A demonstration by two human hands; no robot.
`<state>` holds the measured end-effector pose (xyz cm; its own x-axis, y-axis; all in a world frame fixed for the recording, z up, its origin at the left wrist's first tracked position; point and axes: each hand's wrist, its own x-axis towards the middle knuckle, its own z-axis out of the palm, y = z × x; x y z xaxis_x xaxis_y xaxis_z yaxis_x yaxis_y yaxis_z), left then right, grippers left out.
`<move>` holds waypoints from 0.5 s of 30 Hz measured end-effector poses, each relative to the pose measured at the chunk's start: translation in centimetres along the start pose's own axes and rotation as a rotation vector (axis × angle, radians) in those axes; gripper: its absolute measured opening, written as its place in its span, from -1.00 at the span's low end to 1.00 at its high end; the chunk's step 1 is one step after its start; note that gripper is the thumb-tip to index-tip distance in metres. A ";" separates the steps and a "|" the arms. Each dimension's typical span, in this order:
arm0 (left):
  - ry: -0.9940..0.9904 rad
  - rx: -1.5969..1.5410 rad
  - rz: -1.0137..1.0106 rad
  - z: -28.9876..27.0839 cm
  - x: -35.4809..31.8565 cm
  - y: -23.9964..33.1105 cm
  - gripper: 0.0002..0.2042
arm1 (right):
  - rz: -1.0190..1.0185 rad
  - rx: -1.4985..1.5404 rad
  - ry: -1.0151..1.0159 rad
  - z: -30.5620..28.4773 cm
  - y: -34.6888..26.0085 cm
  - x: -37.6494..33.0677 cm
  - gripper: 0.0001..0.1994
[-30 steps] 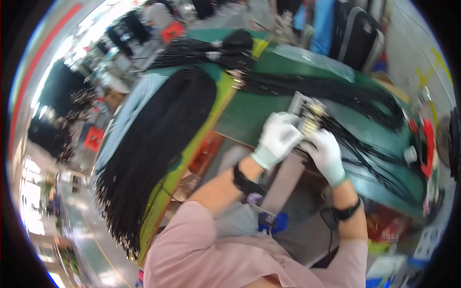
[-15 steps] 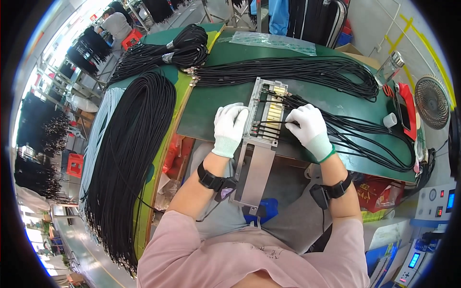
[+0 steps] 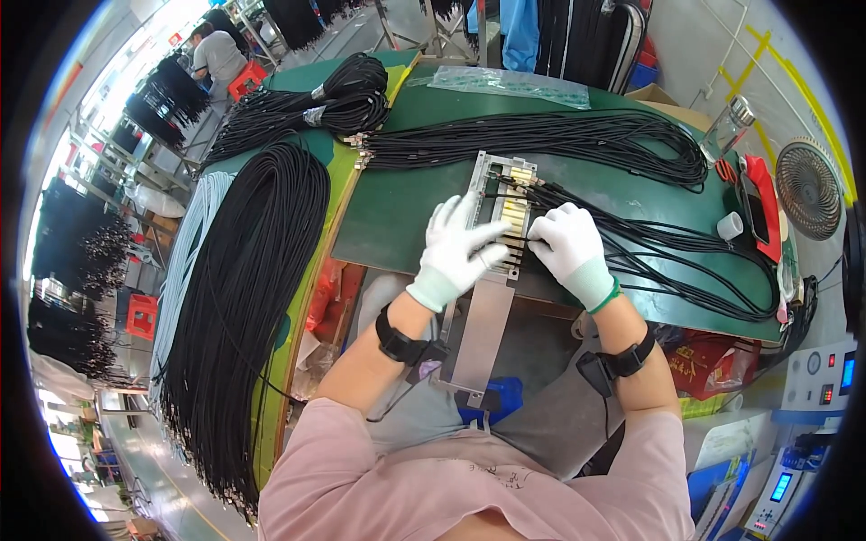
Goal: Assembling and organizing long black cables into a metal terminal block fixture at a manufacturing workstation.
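A metal fixture (image 3: 484, 169) with a row of yellowish slots (image 3: 517, 209) lies at the table's front edge. Black cables (image 3: 631, 236) run from its slots to the right and loop back on the table. My left hand (image 3: 458, 252), in a white glove, is over the fixture's left side with its fingers spread, covering part of the lower slots. My right hand (image 3: 570, 245), also gloved, is at the fixture's right edge, thumb and fingers pinched together on what looks like one black cable. The pinched stretch is mostly hidden by the fingers.
More black cables lie in a bundle (image 3: 541, 135) behind the fixture. Large black hanks (image 3: 248, 298) and pale blue cables (image 3: 192, 234) lie on the left. A glass bottle (image 3: 729, 126), white cup (image 3: 731, 225), phone (image 3: 753, 206) and fan (image 3: 807, 178) stand or lie at right.
My left hand has moved right and over the fixture, its fingers going from curled to spread. My right hand has shifted slightly left and stays pinched.
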<state>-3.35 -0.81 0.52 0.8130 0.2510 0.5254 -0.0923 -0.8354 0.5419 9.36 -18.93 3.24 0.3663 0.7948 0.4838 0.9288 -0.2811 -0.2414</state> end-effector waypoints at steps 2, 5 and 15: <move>-0.092 0.176 0.058 -0.1 -0.1 0.6 -0.72 | 0.018 0.007 0.011 0.2 0.4 0.1 -0.86; -0.145 0.271 0.104 0.0 0.2 0.9 -0.72 | 0.034 0.026 0.044 0.6 1.4 0.7 -0.84; -0.079 0.098 0.103 0.5 0.2 -0.3 -0.77 | 0.185 -0.262 0.077 0.9 3.9 1.8 -0.88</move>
<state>-2.89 -0.73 0.09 0.8452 0.1255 0.5196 -0.1243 -0.8992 0.4195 13.61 -18.14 2.39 0.5241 0.6771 0.5166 0.8251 -0.5539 -0.1111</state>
